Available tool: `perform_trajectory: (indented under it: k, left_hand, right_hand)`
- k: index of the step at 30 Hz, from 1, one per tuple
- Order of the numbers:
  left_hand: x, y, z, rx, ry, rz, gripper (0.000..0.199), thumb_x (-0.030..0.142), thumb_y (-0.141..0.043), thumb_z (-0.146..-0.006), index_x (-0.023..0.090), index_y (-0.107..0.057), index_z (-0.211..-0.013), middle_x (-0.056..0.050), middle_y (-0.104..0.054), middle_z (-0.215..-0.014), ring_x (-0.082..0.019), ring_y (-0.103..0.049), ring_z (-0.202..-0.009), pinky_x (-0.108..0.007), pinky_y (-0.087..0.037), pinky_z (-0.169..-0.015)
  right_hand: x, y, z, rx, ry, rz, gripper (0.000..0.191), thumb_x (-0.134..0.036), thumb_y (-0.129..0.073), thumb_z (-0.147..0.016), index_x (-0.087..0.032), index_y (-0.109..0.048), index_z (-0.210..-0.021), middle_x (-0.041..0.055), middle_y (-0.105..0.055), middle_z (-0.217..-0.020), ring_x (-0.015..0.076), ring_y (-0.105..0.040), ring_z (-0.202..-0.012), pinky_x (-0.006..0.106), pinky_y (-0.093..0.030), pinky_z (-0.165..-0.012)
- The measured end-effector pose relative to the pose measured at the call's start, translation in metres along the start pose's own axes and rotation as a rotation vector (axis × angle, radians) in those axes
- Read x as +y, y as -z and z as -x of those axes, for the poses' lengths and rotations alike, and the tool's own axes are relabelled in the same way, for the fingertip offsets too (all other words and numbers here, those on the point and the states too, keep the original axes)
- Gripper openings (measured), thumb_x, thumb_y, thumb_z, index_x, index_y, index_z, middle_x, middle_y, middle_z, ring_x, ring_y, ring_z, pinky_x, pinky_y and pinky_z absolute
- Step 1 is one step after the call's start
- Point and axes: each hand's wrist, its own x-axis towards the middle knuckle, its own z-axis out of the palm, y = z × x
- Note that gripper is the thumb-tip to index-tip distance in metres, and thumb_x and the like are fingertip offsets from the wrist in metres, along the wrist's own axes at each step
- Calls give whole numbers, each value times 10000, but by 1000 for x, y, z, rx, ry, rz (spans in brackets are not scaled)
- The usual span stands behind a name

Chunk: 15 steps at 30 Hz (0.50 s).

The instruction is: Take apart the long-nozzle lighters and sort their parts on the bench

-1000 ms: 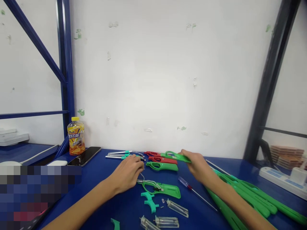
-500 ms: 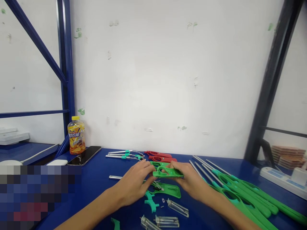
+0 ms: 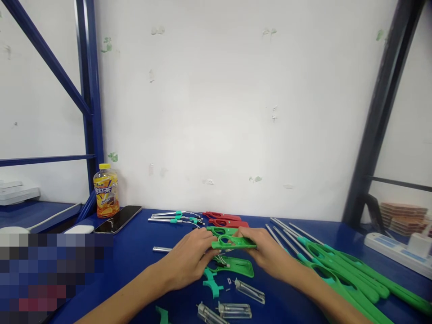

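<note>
My right hand (image 3: 266,252) is closed on the right end of a green plastic shell (image 3: 234,243) with a ring-shaped opening, raised above the table. My left hand (image 3: 189,256) is bent at the shell's left end, its fingertips partly hidden; what they grip cannot be made out. Beneath, on the table, lies another green half shell (image 3: 239,266) with thin wires and a metal tube (image 3: 162,249) reaching out to the left. Nearer to me are a teal trigger piece (image 3: 211,285) and clear fuel tanks (image 3: 249,291).
Several green lighters (image 3: 351,274) with metal tubes lie at the right, by a white power strip (image 3: 398,249). Red shells (image 3: 226,217) and tube assemblies (image 3: 165,219) are at the back. A drink bottle (image 3: 106,193) and phone (image 3: 118,219) stand and lie at the left.
The green shell in my right hand has shifted slightly left and tilted a little. Both hands keep nearly the same pose, and the whole view has moved slightly.
</note>
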Motion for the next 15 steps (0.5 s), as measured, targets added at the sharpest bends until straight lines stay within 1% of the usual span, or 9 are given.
perform_trajectory:
  k: [3, 6, 8, 12, 15]
  left_hand:
    - [3, 3, 0, -39, 28, 29, 175, 217, -457, -1016, 220, -628, -977, -33, -649, -977, -203, -566, -925, -344, -436, -846]
    - [8, 5, 0, -110, -59, 14, 226, 199, -441, -1015, 226, -658, -958, -21, -652, -929, -188, -566, -890, -337, -425, -841]
    - [13, 5, 1, -141, -104, -3, 238, 185, -442, -1006, 219, -663, -926, -17, -642, -881, -179, -561, -857, -337, -421, -840]
    - [17, 6, 1, -130, -117, -6, 211, 183, -484, -981, 217, -682, -917, -21, -642, -864, -175, -556, -834, -328, -422, -811]
    - [16, 8, 2, -125, -108, -11, 233, 178, -471, -984, 222, -696, -944, -29, -655, -877, -181, -570, -840, -332, -426, -811]
  right_hand:
    - [3, 6, -1, 29, -3, 39, 168, -77, -467, -902, -212, -534, -828, -15, -583, -760, 147, -481, -677, 239, -329, -641]
    - [2, 11, -2, 71, -1, 55, 176, -127, -441, -958, -213, -520, -826, -8, -601, -776, 148, -495, -683, 243, -342, -657]
    - [1, 12, -1, 81, -3, 65, 180, -134, -440, -966, -213, -511, -821, -8, -604, -774, 147, -496, -677, 246, -340, -654]
    - [0, 8, 0, 48, -36, 78, 159, -169, -465, -976, -210, -532, -837, -7, -611, -771, 151, -497, -683, 254, -334, -646]
    - [0, 6, 0, 22, -61, 69, 135, -223, -486, -988, -204, -582, -894, 11, -653, -818, 160, -509, -700, 269, -359, -672]
